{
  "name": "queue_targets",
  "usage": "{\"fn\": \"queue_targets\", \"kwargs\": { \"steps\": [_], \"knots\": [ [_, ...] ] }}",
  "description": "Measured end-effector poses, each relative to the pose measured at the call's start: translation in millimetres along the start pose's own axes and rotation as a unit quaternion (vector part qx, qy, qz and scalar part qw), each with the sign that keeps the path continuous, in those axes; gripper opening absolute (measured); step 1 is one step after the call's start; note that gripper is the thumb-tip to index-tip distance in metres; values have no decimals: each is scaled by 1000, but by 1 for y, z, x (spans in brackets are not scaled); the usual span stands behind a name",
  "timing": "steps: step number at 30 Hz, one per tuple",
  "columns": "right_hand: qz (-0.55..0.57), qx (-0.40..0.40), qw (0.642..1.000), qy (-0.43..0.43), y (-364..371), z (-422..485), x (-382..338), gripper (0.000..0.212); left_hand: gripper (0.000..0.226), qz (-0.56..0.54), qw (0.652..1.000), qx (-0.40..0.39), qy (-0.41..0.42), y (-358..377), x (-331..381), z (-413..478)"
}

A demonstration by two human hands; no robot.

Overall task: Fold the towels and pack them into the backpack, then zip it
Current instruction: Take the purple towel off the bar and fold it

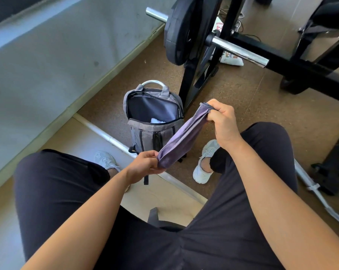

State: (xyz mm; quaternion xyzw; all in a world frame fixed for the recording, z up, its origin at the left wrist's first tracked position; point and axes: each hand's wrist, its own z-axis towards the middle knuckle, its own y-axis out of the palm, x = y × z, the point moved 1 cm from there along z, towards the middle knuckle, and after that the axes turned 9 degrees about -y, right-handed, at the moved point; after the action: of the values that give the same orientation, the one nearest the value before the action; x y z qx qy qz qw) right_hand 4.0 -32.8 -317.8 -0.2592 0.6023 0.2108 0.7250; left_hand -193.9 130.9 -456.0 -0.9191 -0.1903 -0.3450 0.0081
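Brown speckled flooring runs beneath a seated person's black-trousered knees, with a grey wall off to the left. Between the two hands stretches a purple cloth towel [182, 137], bunched into a narrow band and slanting from low left to high right. The left hand [145, 162] pinches its lower end, thumb and fingertips pressed together on the cloth. The right hand [221, 121] grips the upper end with fingers curled round the stitched hem (one corner pokes out just above the knuckles). Just beyond the left fingers, partly behind the towel, a grey fabric backpack [143, 137] stands upright on the floor. Its main compartment is unzipped and gaping, with dark lining showing. Inside, low against the front wall, lies a white crumpled cloth [157, 120]; what else the bag holds cannot be told. Farther past the right fingers stands a black steel rack [190, 80] carrying a black round weight plate [182, 30] on a chrome bar [240, 50].
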Motion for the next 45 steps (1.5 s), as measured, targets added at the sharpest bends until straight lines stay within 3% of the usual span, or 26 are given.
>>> {"fn": "queue_targets", "kwargs": {
  "steps": [6, 9, 13, 14, 17, 19, 22, 25, 28, 37, 40, 45],
  "knots": [
    [-16, -10, 1000, 0, -6, -1, 5, 28, 22, 54, 995, 75, 41, -4, -3, 5],
    [-19, -15, 1000, -11, -8, -3, 3, 19, 20, 155, 979, 125, 49, -5, -4, 6],
    [41, -40, 998, -6, -6, -4, -3, 55, 18, 307, 939, 153, 42, 7, -6, 4],
    [56, -39, 998, -4, -5, -4, -3, 56, 21, 346, 922, 164, 57, 11, -6, 3],
    [101, -24, 994, 15, -5, -3, -3, 20, 39, 423, 866, 217, 153, 21, -6, 1],
    [124, -18, 992, 23, -6, -4, -2, 18, 48, 456, 823, 237, 243, 26, -9, -1],
    [152, -9, 988, 21, -10, -2, -2, 26, 48, 522, 724, 266, 364, 33, -11, -2],
    [172, 0, 985, 23, -11, -1, -3, 23, 52, 576, 662, 284, 386, 43, -13, 1],
    [183, -2, 983, 27, -10, -2, -6, 21, 53, 595, 665, 310, 328, 52, -11, 2],
    [158, 32, 986, 31, -17, -1, -2, 31, 47, 545, 746, 361, 127, 41, 5, 3],
    [88, 97, 990, 54, -26, 3, 10, 40, 32, 529, 754, 370, 125, 28, 6, -2],
    [-10, 192, 973, 127, -28, 13, 26, 25, 18, 495, 789, 345, 114, 6, 10, -6]
  ]
}}
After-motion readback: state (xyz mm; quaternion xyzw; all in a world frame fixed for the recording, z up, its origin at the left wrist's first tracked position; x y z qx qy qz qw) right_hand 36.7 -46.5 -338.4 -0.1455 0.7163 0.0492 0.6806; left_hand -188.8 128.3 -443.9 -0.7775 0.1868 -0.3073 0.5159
